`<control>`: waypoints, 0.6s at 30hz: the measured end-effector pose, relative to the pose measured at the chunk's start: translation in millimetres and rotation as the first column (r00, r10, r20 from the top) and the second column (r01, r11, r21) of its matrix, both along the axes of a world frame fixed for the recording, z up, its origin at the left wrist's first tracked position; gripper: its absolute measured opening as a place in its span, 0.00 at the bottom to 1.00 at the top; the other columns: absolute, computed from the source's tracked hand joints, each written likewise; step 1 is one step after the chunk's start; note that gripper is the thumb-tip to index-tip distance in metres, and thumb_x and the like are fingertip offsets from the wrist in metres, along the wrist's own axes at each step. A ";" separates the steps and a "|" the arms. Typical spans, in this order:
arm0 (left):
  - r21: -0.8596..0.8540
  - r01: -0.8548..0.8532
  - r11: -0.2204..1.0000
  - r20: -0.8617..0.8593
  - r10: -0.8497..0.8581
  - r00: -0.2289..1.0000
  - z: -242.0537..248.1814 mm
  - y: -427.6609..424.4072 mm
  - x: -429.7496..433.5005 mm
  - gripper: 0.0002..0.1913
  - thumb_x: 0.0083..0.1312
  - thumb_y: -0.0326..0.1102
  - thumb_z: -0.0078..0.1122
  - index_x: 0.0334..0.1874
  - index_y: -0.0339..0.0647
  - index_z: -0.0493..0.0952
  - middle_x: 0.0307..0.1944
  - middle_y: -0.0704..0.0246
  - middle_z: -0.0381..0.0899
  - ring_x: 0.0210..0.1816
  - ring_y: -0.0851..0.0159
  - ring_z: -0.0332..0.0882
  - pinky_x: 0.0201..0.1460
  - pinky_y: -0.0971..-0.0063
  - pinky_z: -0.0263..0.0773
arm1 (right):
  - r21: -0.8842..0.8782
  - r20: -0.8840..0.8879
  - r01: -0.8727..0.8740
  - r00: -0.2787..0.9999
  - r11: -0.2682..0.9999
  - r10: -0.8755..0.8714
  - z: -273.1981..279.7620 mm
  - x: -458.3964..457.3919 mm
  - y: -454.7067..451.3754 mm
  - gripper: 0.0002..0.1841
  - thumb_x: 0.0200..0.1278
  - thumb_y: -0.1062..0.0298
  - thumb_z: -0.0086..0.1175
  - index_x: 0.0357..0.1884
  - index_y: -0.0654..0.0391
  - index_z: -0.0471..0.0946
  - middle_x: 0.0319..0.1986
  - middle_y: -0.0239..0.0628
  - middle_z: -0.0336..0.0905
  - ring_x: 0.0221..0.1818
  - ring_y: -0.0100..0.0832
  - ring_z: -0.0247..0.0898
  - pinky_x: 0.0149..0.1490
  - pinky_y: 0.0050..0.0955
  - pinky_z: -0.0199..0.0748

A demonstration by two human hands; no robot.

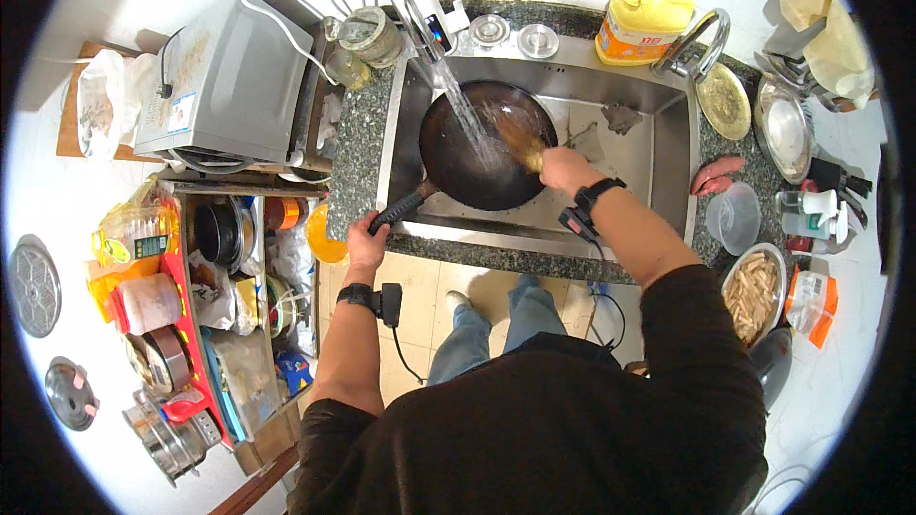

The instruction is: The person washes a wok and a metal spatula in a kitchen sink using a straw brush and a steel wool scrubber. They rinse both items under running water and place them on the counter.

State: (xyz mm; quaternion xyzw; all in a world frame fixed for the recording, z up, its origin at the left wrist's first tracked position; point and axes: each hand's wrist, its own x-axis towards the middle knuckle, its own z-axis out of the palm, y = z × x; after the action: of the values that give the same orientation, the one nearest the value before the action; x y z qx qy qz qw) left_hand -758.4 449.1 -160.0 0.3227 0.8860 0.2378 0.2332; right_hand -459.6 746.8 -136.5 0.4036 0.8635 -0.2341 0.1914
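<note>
My left hand (368,243) is closed on the black handle of a dark wok (486,189), near the front left corner of the stainless steel sink (630,214). The wok's bowl rests inside the sink, on its left side. Water (465,114) runs from a faucet (422,36) above into the bowl. In my right hand (567,170) is a brush (528,146), blurred, its far end inside the wok at the right. The brush's bristles cannot be made out clearly.
A yellow jug (640,28) stands behind the sink, beside a second faucet (687,64). On the right are a plastic bowl (733,218), a knobbly pink item (715,175) and a bowl of pale cut strips (751,293). A stone mortar (376,39) stands at the back left.
</note>
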 end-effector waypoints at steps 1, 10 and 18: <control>-0.039 -0.027 0.999 0.038 0.028 0.999 -1.5 -0.5 -0.7 0.22 0.52 0.37 0.64 0.50 0.41 0.76 0.41 0.53 0.75 0.45 0.51 0.72 0.52 0.64 0.67 | -0.117 0.041 -0.115 0.992 0.987 0.120 8.7 4.5 -2.2 0.14 0.48 0.67 0.51 0.36 0.63 0.79 0.30 0.52 0.78 0.33 0.48 0.76 0.36 0.42 0.74; -0.041 0.068 0.997 -0.009 -0.069 0.998 15.2 9.8 -1.7 0.22 0.52 0.38 0.64 0.49 0.37 0.75 0.38 0.52 0.78 0.41 0.51 0.77 0.45 0.65 0.71 | -0.438 -0.249 0.094 0.943 0.894 -0.222 -17.4 -57.9 -13.3 0.20 0.51 0.61 0.54 0.49 0.52 0.74 0.33 0.49 0.78 0.36 0.47 0.75 0.41 0.40 0.72; -0.066 0.105 0.992 -0.015 -0.107 0.994 29.4 13.7 1.0 0.22 0.53 0.38 0.64 0.49 0.37 0.75 0.37 0.55 0.80 0.40 0.56 0.79 0.44 0.68 0.71 | -0.119 -0.074 0.055 0.995 0.991 -0.065 -10.7 -9.5 -7.3 0.15 0.47 0.63 0.53 0.33 0.63 0.79 0.34 0.53 0.77 0.35 0.52 0.75 0.42 0.43 0.73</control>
State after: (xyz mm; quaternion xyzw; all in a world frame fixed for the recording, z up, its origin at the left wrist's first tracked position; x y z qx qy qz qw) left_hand -757.4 462.8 -130.7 0.3637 0.8769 0.1932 0.2478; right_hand -469.1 739.6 -147.1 0.4081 0.8426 -0.3053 0.1737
